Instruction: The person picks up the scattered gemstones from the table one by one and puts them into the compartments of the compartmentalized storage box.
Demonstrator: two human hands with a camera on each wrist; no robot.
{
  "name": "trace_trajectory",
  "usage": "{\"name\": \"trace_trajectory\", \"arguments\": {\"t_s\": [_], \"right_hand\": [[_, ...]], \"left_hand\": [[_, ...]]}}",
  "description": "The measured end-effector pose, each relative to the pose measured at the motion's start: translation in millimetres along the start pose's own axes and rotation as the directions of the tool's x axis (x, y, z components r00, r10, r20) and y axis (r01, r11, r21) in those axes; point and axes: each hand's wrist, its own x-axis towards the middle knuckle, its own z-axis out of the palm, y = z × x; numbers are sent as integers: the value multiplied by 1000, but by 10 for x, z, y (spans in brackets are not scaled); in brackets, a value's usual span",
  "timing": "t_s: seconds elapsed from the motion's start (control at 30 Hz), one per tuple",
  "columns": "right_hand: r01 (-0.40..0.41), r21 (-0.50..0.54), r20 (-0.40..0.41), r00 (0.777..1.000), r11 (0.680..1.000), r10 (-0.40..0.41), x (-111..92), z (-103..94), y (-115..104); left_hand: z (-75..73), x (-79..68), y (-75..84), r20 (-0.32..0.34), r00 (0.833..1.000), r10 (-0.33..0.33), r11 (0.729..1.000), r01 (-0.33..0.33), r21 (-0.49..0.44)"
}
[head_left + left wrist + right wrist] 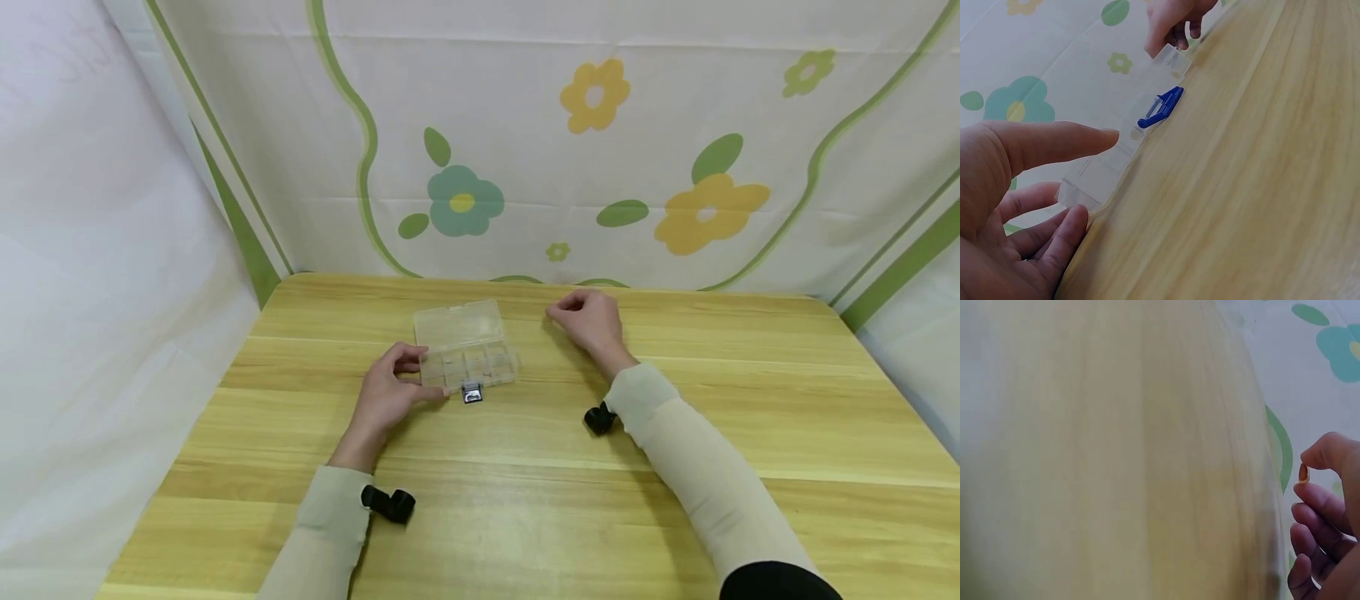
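A clear plastic compartment box [468, 363] stands on the table with its lid [459, 323] raised at the back. My left hand [392, 390] holds the box by its left end, thumb at the front wall and fingers at the far side. In the left wrist view the thumb [1060, 142] stretches along the box front. At the front edge sits a small blue latch-like piece [1163, 109]. To the right of the box, my right hand [590, 319] pinches a tiny orange-brown piece [1304, 474] between thumb and index finger, the other fingers loosely bent.
Both hands work over a wood-grain table [525, 500]. Behind its far edge hangs a white cloth [517, 125] printed with flowers. Small pale bits show in some compartments. A black wrist camera [390, 503] sits on the left sleeve, another camera [599, 418] on the right.
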Motion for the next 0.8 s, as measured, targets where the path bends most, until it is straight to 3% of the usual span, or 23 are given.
{"name": "trace_trajectory", "arguments": {"t_s": [0.33, 0.57, 0.8], "right_hand": [[127, 75, 114, 984, 989, -135, -91, 18, -57], [168, 94, 242, 952, 981, -186, -130, 10, -28], [217, 123, 300, 922, 968, -245, -193, -1, -51]], "left_hand": [[2, -1, 4, -4, 1000, -1, 1000, 1, 11], [1, 1, 0, -2, 1000, 0, 1000, 0, 4], [-1, 0, -3, -5, 1000, 3, 1000, -3, 4]]}}
